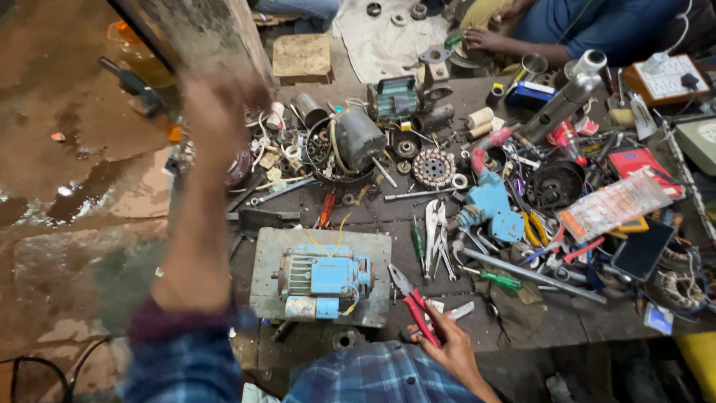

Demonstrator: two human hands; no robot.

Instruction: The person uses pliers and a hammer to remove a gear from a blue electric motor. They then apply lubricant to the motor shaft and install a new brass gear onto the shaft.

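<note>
My left hand (216, 104) is raised and blurred above the left end of the cluttered workbench; whether it holds anything cannot be told. My right hand (446, 345) rests at the bench's near edge, its fingers closed on red-handled pliers (418, 312). Just left of it a blue electric motor (322, 282) with yellow wires sits on a grey metal plate (268, 246).
Screwdrivers (501, 279), loose pliers (438, 237), a blue pump part (492, 205), a round motor housing (350, 145), a stator ring (433, 167) and a dark phone (641, 250) crowd the bench. Another person's hand (485, 37) works at the far side. The wet floor (67, 149) lies to the left.
</note>
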